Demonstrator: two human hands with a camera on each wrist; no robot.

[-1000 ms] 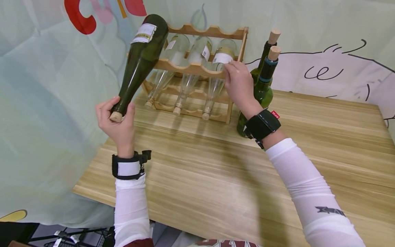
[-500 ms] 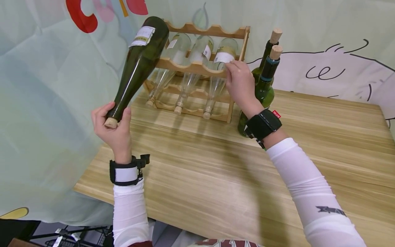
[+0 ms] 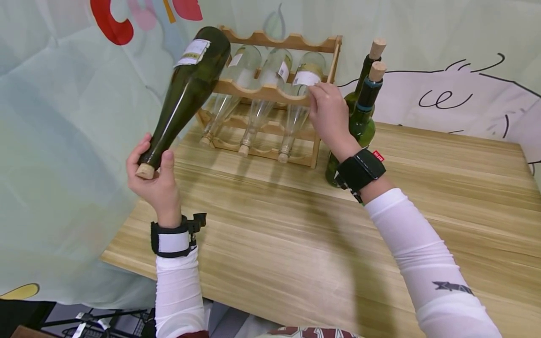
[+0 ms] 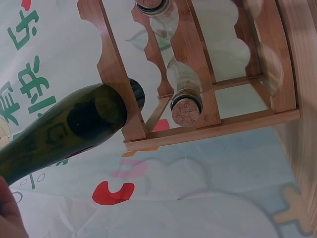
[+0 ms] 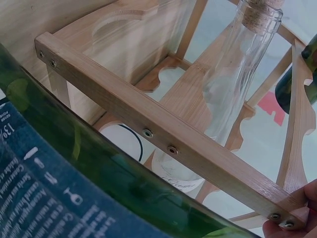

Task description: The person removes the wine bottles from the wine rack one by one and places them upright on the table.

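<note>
Gripping dark green bottle (image 3: 186,87) by neck in left hand (image 3: 154,188), cork end nearest person, base end over left end of wooden rack (image 3: 267,92); contact there unclear. Pinching rack's right front corner with right hand (image 3: 331,112). Just beside three clear bottles (image 3: 274,68) lying in rack, near two corked green bottles (image 3: 364,123) standing on table (image 3: 270,244).

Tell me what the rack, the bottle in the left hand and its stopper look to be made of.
Rack: likely wood or bamboo, smooth with a faint sheen; pale brown grain runs along it.
Bottle: probably glass, dark green, glossy; a bright highlight streaks its side.
Stopper: likely cork, matt; its tan end shows no shine, though texture is blurred.
</note>
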